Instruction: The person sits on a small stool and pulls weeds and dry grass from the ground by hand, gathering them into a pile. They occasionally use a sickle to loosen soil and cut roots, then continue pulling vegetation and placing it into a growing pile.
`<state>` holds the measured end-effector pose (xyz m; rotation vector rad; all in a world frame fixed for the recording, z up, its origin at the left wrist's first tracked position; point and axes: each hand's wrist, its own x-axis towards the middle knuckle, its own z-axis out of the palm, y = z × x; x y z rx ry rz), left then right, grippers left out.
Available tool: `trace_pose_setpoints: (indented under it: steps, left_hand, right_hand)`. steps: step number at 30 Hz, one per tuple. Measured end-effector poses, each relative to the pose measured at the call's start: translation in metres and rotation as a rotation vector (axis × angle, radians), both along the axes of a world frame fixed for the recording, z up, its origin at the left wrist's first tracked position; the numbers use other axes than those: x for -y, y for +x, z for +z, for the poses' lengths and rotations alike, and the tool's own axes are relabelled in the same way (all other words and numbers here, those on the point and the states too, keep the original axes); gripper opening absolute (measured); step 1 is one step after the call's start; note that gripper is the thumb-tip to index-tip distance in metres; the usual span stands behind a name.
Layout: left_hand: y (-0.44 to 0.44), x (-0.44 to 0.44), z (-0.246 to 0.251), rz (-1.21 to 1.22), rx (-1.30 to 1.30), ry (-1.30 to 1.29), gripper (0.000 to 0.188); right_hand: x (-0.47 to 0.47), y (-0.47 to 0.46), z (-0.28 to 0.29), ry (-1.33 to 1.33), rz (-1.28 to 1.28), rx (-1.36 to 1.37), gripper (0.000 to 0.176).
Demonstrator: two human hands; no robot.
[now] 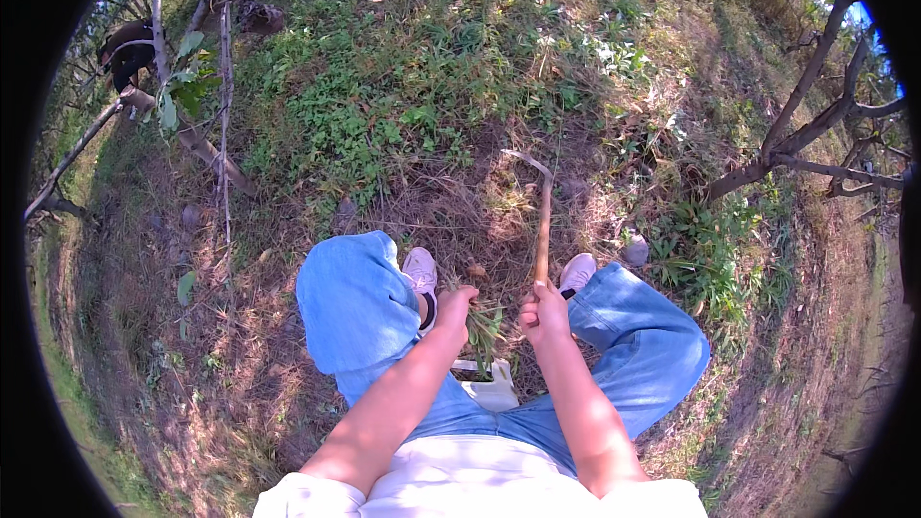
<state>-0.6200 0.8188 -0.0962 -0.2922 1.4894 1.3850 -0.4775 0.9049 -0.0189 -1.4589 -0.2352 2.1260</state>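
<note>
My right hand (pixel 545 312) grips the lower end of the wooden handle of a sickle (pixel 544 230). The tool points away from me, its thin curved metal blade bending left over dry grass. In my left hand (pixel 455 308) is a bunch of cut grass and weeds (pixel 486 327), its green leaves hanging toward my lap. Below the bunch, between my thighs, sits a white plastic object (pixel 493 390), partly covered by leaves; I cannot tell what it is.
Leafy green weeds (pixel 360 108) cover the slope ahead. A grey stone (pixel 636 250) lies right of my right shoe (pixel 578 272). Bare branches (pixel 773 151) reach in at the right, and a leaning trunk (pixel 209 151) at the left. Another person (pixel 129 50) bends over at the far left.
</note>
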Motion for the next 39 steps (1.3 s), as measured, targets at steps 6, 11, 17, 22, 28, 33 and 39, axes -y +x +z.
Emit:
trace_pose_setpoints:
  steps: [6,11,17,22,28,33,39]
  left_hand:
    - [0.004,-0.002,0.005,0.029,0.070,0.049,0.012]
    - [0.009,-0.005,0.017,0.024,0.055,0.042,0.012]
    - [0.001,0.002,0.006,0.024,0.093,0.036,0.009]
    - [-0.006,0.004,0.011,0.068,0.138,0.017,0.009]
    - [-0.001,0.004,0.013,0.039,0.101,0.067,0.009]
    - [0.002,0.000,0.010,-0.002,0.071,0.043,0.009]
    - [0.007,0.001,0.006,-0.034,0.068,0.036,0.010]
  right_hand:
    - [0.053,0.035,-0.008,0.058,0.102,0.334,0.052]
    - [-0.044,0.007,-0.042,0.078,0.044,0.337,0.026]
    - [-0.107,-0.002,-0.058,-0.231,-0.235,-0.376,0.018]
    - [-0.102,0.025,-0.030,-0.558,-0.564,-1.080,0.025]
    - [-0.049,0.043,-0.012,0.024,-0.153,-0.128,0.011]
    - [-0.040,0.031,-0.035,0.203,-0.072,0.338,0.033]
    - [-0.082,0.044,-0.092,0.462,0.180,0.700,0.018]
